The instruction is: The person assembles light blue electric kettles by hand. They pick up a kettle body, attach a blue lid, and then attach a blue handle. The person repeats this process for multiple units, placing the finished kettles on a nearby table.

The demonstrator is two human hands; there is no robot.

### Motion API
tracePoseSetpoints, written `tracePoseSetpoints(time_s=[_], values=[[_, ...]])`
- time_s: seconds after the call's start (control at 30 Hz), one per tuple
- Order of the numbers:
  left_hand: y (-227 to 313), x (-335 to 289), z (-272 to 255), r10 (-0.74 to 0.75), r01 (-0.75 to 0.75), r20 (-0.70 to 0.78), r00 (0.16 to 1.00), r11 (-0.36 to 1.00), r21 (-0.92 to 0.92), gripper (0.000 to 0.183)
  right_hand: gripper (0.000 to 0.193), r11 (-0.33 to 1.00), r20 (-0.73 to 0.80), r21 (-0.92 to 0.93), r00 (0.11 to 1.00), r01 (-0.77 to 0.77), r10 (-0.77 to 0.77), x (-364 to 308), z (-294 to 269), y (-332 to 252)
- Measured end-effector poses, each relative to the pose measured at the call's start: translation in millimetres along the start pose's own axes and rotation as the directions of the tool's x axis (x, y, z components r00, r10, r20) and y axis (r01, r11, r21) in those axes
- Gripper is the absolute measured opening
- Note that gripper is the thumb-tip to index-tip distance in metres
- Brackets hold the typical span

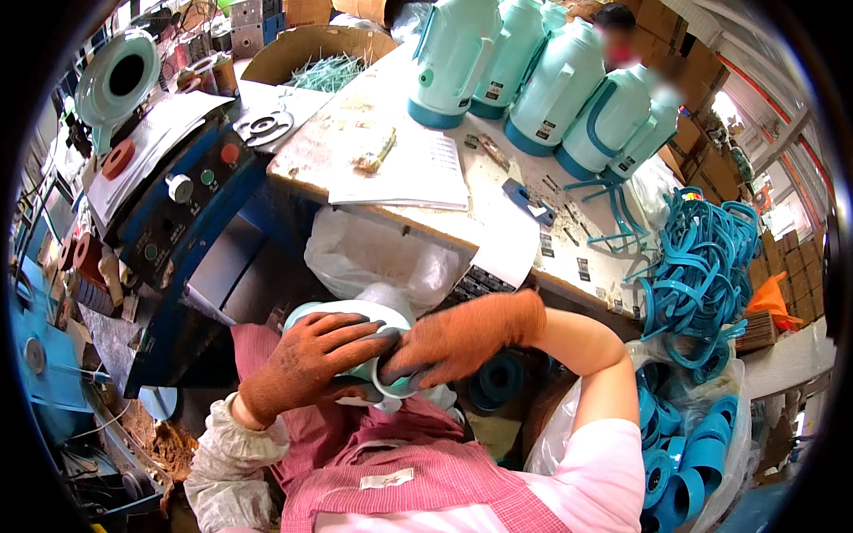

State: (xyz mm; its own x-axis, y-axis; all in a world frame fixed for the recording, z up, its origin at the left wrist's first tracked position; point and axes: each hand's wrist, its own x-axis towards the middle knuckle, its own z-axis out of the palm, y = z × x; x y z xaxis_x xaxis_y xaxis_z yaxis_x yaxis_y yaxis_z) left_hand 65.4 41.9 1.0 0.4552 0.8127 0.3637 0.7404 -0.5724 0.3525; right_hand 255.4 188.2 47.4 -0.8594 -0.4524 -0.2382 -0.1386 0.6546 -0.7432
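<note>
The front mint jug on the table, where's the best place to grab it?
Probably the handle of the front mint jug. It stands upright on the table, and its curved handle loop faces the near edge, open enough for fingers. Come from that near side; other jugs crowd behind.

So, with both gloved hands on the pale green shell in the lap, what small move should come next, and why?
Probably press the right hand inward while the left hand steadies the shell: its fingers already reach into the shell's open end, and the left palm lies flat on top.
</note>
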Motion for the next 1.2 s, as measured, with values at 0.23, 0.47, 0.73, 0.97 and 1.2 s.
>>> tracePoseSetpoints(time_s=[0.23, 0.47, 0.73, 0.97, 1.2], values=[[-10, 26, -70, 0.088, -0.064, -0.133, 0.987, 0.983, 0.170, 0.049, 0.050, 0.765, -0.831, 0.535, -0.062, -0.359, 0.552, -123, -124, 243], [-15, 22, -144, -0.097, 0.119, -0.335, 0.937, 0.992, 0.046, 0.049, 0.056, -0.012, -0.561, 0.525, -0.357, -0.851, 0.747, -167, -150, 346], [-78, 18, -130, -0.660, 0.510, -0.442, 0.607, 0.750, -0.421, 0.013, 0.080, 0.282, -0.729, 0.434, -0.150, -0.856, 0.668, -160, -113, 314], [-168, -9, 4, -0.671, 0.585, -0.203, 0.713, 0.729, -0.356, 0.017, 0.057, 0.635, -0.877, 0.136, 0.206, -0.761, 0.434, -84, -105, 249], [-192, 5, 38, -0.677, 0.684, -0.174, 0.715, 0.729, -0.021, 0.032, 0.051, 0.322, -0.704, 0.072, 0.181, -0.944, 0.687, -65, -99, 263]])
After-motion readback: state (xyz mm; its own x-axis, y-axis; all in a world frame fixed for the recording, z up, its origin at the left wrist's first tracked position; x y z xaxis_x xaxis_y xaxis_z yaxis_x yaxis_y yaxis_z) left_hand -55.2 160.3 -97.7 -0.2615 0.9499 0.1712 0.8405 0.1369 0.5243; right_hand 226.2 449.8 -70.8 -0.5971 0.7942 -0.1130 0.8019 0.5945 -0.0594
